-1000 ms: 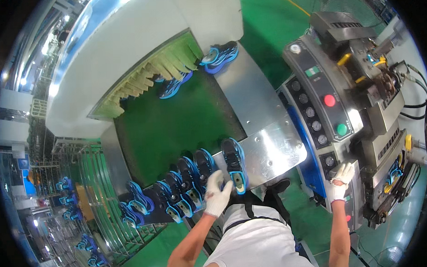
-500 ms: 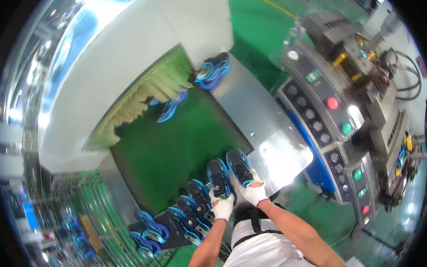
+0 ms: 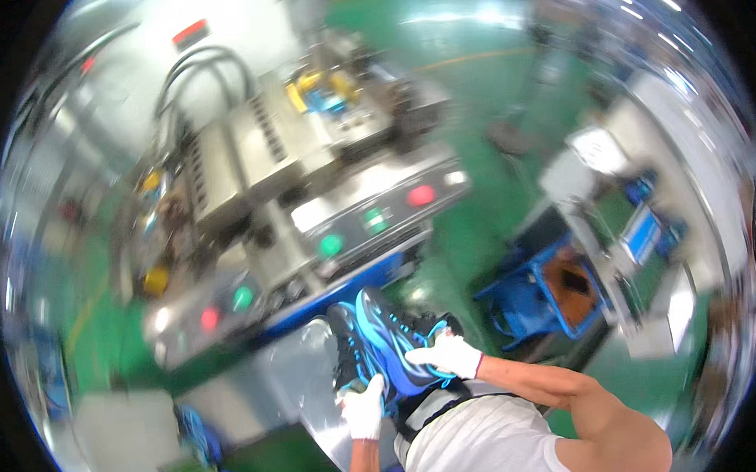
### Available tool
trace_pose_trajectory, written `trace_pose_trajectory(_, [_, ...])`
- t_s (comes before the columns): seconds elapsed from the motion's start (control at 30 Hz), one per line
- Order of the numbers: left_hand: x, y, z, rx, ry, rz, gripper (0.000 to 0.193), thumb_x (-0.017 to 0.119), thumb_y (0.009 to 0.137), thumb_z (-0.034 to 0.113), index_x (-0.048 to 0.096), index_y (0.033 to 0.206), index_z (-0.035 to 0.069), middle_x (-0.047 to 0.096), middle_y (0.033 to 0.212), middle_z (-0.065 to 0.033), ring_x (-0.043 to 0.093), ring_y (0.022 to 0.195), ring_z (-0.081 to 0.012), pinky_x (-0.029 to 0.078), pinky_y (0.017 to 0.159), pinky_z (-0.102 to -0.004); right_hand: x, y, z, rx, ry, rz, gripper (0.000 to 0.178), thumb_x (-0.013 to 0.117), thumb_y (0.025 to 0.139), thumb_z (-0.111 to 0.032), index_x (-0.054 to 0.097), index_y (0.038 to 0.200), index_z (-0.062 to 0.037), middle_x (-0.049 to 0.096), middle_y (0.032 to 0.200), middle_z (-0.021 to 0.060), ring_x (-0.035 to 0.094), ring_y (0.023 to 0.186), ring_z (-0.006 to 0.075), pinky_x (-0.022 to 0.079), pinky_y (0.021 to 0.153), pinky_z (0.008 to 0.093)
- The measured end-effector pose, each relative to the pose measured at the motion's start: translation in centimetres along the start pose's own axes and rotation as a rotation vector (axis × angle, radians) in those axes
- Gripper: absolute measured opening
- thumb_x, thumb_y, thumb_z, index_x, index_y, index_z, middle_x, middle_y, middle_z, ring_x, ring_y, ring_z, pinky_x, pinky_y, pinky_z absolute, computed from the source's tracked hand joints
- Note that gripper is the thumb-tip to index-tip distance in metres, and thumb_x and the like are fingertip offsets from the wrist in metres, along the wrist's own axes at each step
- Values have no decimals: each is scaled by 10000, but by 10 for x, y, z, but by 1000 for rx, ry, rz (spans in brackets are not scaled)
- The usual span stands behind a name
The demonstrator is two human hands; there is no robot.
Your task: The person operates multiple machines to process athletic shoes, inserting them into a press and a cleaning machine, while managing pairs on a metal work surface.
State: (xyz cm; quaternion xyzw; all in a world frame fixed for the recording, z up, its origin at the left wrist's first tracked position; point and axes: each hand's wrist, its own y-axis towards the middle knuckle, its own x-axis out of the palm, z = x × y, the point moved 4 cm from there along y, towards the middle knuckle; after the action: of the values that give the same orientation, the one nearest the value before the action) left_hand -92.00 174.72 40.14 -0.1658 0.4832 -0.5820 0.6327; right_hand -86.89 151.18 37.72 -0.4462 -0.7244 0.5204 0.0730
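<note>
A pair of black sneakers with bright blue soles is in my white-gloved hands, held side by side in front of my body. My left hand (image 3: 363,410) is closed on the heel end of the left sneaker (image 3: 346,341). The right sneaker (image 3: 385,334) is tilted, its blue sole side showing, and my right hand (image 3: 450,355) grips it near the heel and collar. The toes of both point away from me, close to the front of a machine (image 3: 259,157).
Panels with a red button (image 3: 421,195) and a green button (image 3: 331,245) front the machine. A metal ledge (image 3: 291,372) and green conveyor belt (image 3: 278,464) lie lower left, beside more blue shoes (image 3: 200,438). At right stand a blue-framed stool (image 3: 573,287) and another workstation (image 3: 674,142).
My view has swung right, from the conveyor to the machine. Both sneakers have been lifted from the conveyor's end and carried along in my hands.
</note>
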Motion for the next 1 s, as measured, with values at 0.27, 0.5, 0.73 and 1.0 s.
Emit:
trace_pose_trajectory(0.27, [102, -46, 119, 628, 595, -121, 1252, 737, 728, 767, 407, 1357, -264, 515, 1381, -417, 515, 1341, -442, 396, 1121, -501, -101, -166, 127, 137, 871, 621, 1050, 854, 672, -645, 536, 1277, 152, 689, 1128, 240, 676, 1024, 278, 528, 915, 367])
trace_pose_trajectory(0.5, [298, -154, 287, 935, 768, -369, 1107, 804, 752, 595, 355, 1515, -70, 574, 1402, -302, 585, 1282, -407, 435, 1090, -484, -179, -274, 303, 179, 1065, 1359, 658, 813, 810, -420, 618, 1259, 20, 706, 1064, 165, 675, 896, 278, 534, 819, 409])
trace_pose_trajectory(0.73, [530, -182, 397, 1457, 734, -326, 848, 738, 846, 378, 393, 1491, -50, 621, 1280, -350, 632, 1178, -475, 497, 1005, -509, -321, -270, 404, 487, 552, 1483, 841, 697, 852, -357, 380, 1439, 154, 635, 1231, 356, 636, 1188, 443, 467, 1062, 477])
trace_pose_trajectory(1.0, [561, -175, 419, 1381, 454, -508, 776, 675, 887, 345, 397, 1456, -104, 483, 1465, -323, 474, 1377, -449, 383, 1165, -443, -406, -234, 387, 457, 333, 1506, 744, 683, 875, -413, 509, 1411, 73, 667, 1202, 294, 648, 1131, 430, 497, 1007, 490])
